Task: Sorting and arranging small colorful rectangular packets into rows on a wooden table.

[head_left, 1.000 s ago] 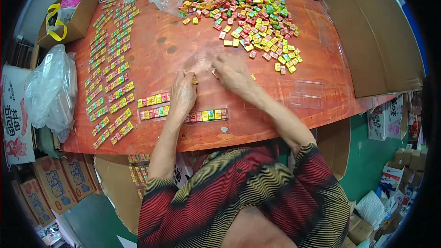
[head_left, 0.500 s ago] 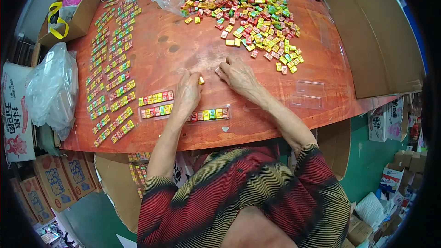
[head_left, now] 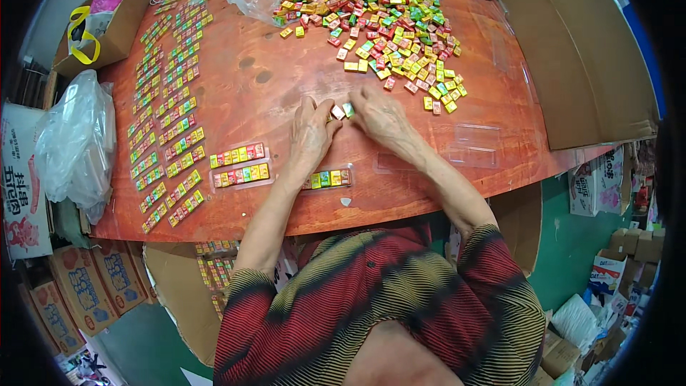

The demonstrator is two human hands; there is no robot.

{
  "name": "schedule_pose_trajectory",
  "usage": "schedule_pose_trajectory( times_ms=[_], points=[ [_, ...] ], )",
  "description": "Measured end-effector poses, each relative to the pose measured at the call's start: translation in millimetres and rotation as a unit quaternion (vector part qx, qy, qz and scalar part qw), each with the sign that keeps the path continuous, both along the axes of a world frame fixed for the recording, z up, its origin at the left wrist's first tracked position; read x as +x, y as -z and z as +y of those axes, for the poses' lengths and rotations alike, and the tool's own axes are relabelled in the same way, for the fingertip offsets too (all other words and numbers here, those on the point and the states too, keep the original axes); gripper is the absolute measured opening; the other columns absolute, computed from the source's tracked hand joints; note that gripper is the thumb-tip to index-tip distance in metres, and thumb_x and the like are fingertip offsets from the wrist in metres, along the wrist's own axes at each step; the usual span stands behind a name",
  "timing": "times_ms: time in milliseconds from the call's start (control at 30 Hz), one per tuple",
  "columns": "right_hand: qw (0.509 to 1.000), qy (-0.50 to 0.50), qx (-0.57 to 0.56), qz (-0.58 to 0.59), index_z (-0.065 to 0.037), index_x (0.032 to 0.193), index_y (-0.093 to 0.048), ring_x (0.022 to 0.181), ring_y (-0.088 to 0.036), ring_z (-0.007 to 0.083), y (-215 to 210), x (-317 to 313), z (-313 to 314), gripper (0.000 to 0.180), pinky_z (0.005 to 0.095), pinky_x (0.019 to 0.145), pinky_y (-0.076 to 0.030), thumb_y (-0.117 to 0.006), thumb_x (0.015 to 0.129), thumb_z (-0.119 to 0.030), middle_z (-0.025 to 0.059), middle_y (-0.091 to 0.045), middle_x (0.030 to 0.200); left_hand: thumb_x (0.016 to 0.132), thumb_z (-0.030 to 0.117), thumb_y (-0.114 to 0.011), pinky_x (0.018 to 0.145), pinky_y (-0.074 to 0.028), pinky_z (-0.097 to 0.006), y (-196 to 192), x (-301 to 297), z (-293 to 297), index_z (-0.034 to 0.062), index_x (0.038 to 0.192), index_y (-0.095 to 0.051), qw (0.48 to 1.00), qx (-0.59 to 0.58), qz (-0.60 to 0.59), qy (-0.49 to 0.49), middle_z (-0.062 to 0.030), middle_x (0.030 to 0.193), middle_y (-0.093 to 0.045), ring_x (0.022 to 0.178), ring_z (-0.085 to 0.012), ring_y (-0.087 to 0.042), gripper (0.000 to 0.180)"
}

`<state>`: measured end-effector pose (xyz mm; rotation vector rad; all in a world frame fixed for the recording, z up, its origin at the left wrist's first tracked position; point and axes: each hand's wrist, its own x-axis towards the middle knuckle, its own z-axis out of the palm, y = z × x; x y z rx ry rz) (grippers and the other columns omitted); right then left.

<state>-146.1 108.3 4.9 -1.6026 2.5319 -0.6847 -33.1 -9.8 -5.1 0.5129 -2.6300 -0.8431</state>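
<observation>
Over the middle of the wooden table, my left hand is closed with its thumb and fingers round a small pink-and-white candy box. Just to the right, my right hand pinches a small green-and-white candy box. The two boxes meet or nearly meet end to end; whether more are under the left fingers is hidden. Nearer me lie clear plastic trays with rows of red, yellow and green boxes: one pair left of my left forearm, and another row partly behind that forearm.
A large heap of loose candy boxes covers the far side. Long columns of filled rows run down the left. Clear trays without boxes lie at right. Cardboard stands along the right edge; plastic bags hang at left.
My left hand has moved right and slightly up, my right hand slightly right, so they are closer together. A green-and-white box now shows at my right fingertips. The view has shifted slightly.
</observation>
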Motion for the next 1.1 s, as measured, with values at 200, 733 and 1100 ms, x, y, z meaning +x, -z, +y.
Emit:
schedule_pose_trajectory(
  times_ms=[200, 733, 1100],
  points=[
    [0.999, 0.047, 0.001, 0.008, -0.004, 0.099, -0.051, 0.08, -0.054, 0.0333, -8, -7, 36, 0.028, 0.0413, 0.065, -0.044, -0.063, 0.075, -0.014, 0.0144, -0.051, 0.085, 0.068, 0.006, -0.069, 0.073, -0.043, -0.037, -1, 5, -9, 0.0019, 0.106, -0.055, 0.999, 0.033, 0.009, 0.016, -0.0144, 0.087, -0.047, 0.082, -0.029, -0.052, 0.04],
    [0.995, 0.103, -0.005, 0.004, -0.002, 0.091, -0.055, 0.082, -0.055, 0.0314, -3, -2, 30, 0.026, 0.0396, 0.067, -0.046, -0.065, 0.073, -0.019, 0.0143, -0.052, 0.084, 0.071, 0.006, -0.065, 0.07, -0.043, -0.036, 0, 11, -14, 0.0009, 0.1, -0.058, 1.0, 0.02, -0.021, 0.0, -0.0132, 0.084, -0.046, 0.078, -0.0276, -0.052, 0.031],
    [0.996, -0.042, -0.068, 0.033, -0.004, 0.085, -0.057, 0.081, -0.051, 0.0285, 8, 16, -23, 0.019, 0.0404, 0.07, -0.04, -0.063, 0.074, -0.019, 0.0116, -0.052, 0.083, 0.07, 0.006, -0.066, 0.069, -0.043, -0.037, 0, 19, -23, 0.0025, 0.097, -0.061, 0.999, 0.026, -0.02, -0.018, -0.0135, 0.083, -0.048, 0.076, -0.0275, -0.053, 0.028]
  ],
)
